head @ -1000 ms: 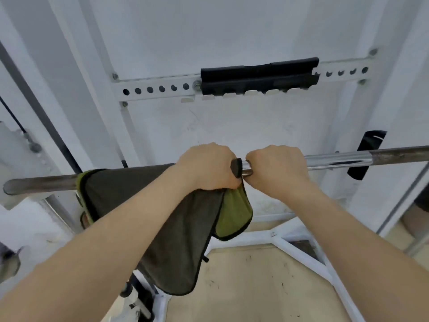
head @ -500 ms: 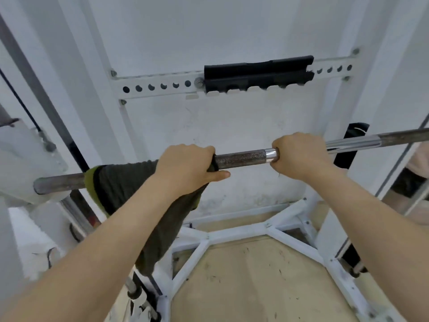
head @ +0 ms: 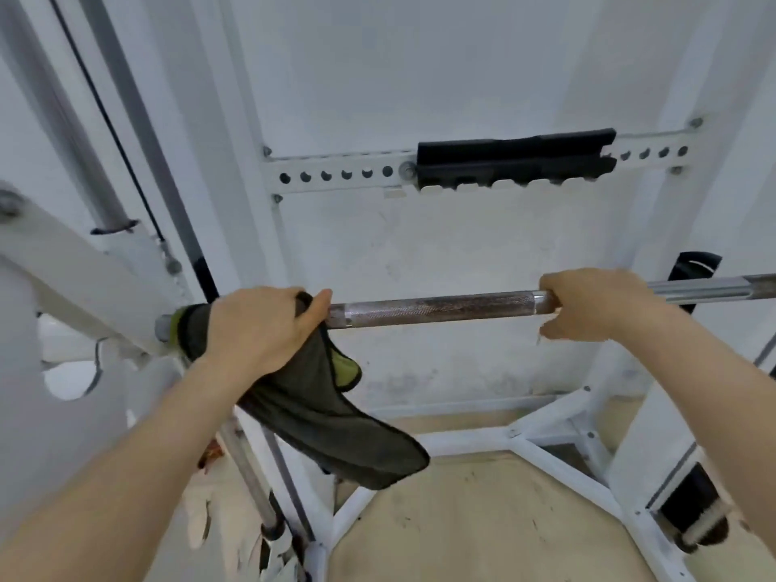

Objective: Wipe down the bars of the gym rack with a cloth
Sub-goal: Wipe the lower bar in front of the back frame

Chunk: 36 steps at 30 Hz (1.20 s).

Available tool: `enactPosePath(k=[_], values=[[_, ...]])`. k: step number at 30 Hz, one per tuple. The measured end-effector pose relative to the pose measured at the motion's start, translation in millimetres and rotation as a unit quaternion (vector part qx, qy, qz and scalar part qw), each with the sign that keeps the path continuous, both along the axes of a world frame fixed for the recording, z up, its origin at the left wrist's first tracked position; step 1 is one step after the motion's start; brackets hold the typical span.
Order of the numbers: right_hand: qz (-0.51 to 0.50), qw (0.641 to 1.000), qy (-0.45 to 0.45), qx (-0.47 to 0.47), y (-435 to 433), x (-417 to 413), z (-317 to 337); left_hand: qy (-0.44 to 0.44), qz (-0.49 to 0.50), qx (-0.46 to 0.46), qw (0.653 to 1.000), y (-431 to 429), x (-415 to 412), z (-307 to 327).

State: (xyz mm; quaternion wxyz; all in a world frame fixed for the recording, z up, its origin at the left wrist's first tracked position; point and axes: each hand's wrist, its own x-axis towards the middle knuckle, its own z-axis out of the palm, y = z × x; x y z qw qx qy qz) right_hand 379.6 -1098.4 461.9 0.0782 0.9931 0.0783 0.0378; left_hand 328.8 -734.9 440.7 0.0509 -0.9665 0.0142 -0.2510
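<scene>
A steel barbell bar (head: 436,309) runs across the view at chest height, knurled in the middle and chromed to the right. My left hand (head: 260,329) grips the dark grey cloth with green backing (head: 336,426) wrapped round the bar near its left end, and the cloth's loose part hangs below. My right hand (head: 596,302) grips the bare bar farther right. The bar's left tip (head: 164,328) pokes out past the cloth.
White rack uprights and a perforated crossbar (head: 336,175) with a black pad (head: 514,158) stand behind the bar. A white angled bracket (head: 84,266) and cable sit at the left. White base struts (head: 483,438) cross the tan floor below. A black hook (head: 693,266) hangs at the right.
My left hand has slid the cloth leftward along the bar toward its end, baring the knurled middle section. My right hand has moved right along the bar, so the hands are far apart.
</scene>
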Motion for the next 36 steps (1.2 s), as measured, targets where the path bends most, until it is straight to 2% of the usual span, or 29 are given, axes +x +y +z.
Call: enactPosePath(k=[4, 7, 10, 14, 16, 20, 22, 24, 27, 31, 33, 36], values=[[0.098, 0.994, 0.018, 0.048, 55.1, -3.2, 2.5, 0.012, 0.052, -0.032, 0.998, 12.0, 4.4, 3.1], [0.138, 0.988, -0.07, 0.027, 103.3, -3.2, -9.0, 0.026, 0.083, -0.075, 0.993, -4.7, 4.7, 6.8], [0.139, 0.983, -0.123, 0.012, 113.2, -0.9, -13.8, -0.005, 0.02, -0.039, 0.999, -63.1, 13.9, 5.3], [0.143, 0.982, -0.119, 0.04, 104.8, -2.4, -14.8, 0.016, -0.055, -0.031, 0.998, -135.6, 17.2, 5.0], [0.157, 0.981, -0.111, 0.039, 102.6, -1.5, -15.4, 0.022, -0.066, -0.014, 0.997, -109.8, 15.0, 5.1], [0.162, 0.98, -0.114, 0.019, 101.0, 1.4, -14.5, 0.015, 0.08, -0.048, 0.996, 14.1, -3.9, 10.2], [0.155, 0.98, -0.122, 0.013, 104.2, 0.9, -14.6, 0.013, 0.108, -0.051, 0.993, 40.7, -10.1, 10.9], [0.148, 0.981, -0.127, 0.014, 108.4, 0.8, -16.3, 0.002, 0.11, -0.045, 0.993, 33.5, -6.6, 6.6], [0.138, 0.981, -0.132, 0.017, 110.8, -0.5, -16.8, 0.013, 0.078, -0.039, 0.996, -28.3, 7.1, 7.0], [0.116, 0.985, -0.12, 0.05, 109.1, -5.5, -14.8, 0.06, -0.041, -0.018, 0.997, -133.5, 19.0, 6.8], [0.112, 0.986, -0.106, 0.064, 107.2, -6.0, -14.1, 0.061, -0.076, -0.03, 0.995, -125.7, 20.1, 8.9], [0.122, 0.985, -0.108, 0.06, 105.2, -6.4, -13.0, 0.057, 0.01, -0.053, 0.997, -41.2, 12.8, 13.4]])
